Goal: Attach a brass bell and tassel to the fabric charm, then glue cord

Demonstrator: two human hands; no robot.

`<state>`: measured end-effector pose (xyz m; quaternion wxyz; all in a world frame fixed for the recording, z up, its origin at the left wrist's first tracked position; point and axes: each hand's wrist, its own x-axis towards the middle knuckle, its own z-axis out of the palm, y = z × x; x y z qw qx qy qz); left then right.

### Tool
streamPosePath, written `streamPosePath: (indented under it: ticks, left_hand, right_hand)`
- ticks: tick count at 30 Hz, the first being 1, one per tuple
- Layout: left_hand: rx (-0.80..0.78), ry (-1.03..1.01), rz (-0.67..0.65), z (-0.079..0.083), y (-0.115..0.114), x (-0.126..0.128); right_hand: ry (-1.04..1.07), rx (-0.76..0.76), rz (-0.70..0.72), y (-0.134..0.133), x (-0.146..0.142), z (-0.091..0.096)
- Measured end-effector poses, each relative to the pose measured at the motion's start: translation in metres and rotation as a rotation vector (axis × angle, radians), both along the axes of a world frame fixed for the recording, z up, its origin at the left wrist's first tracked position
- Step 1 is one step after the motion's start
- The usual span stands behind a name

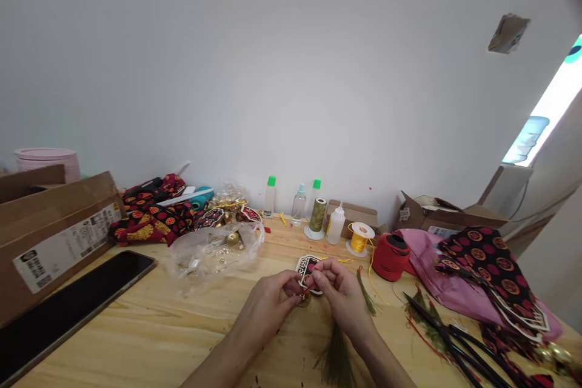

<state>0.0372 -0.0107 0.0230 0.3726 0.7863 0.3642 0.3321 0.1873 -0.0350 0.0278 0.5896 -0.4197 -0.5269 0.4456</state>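
Both hands meet over the wooden table [182, 327] at a small red-and-black patterned ornament [307, 268] with a white border. My left hand [273, 303] pinches it from the left, with a small gold bead at its fingertips. My right hand [339, 294] grips it from the right, fingers curled. A green tassel [337, 354] lies on the table below the hands, and another green tassel [366, 294] lies just right of them.
Cardboard box [50, 236] and a black tablet [68, 306] lie at left. A clear plastic bag [213, 248] of gold beads, red patterned fabric [154, 212], glue bottles [270, 197], thread spools [317, 218], a red spool [390, 256], pink and patterned cloth [477, 267], black scissors [454, 339].
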Motion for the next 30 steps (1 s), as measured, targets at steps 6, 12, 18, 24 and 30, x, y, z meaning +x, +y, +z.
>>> streamPosePath:
  ticks: [6,12,18,24,30]
  left_hand:
    - [0.106,0.110,0.039,0.000,-0.001,0.008]
    - [0.064,0.131,0.021,-0.001,-0.003,0.015]
    - [0.069,0.203,0.009,0.000,-0.005,0.014]
    - [0.076,0.223,0.074,0.000,-0.010,0.011]
    - [0.249,0.398,0.124,-0.002,-0.013,0.013]
  right_hand:
    - [0.023,0.020,-0.001,-0.001,0.000,0.002]
    - [0.057,0.001,-0.024,0.000,0.001,0.001]
    - [0.090,-0.029,-0.053,0.001,0.002,0.000]
    - [0.142,-0.068,-0.140,0.003,0.006,-0.001]
    - [0.177,-0.086,-0.223,0.005,0.009,-0.002]
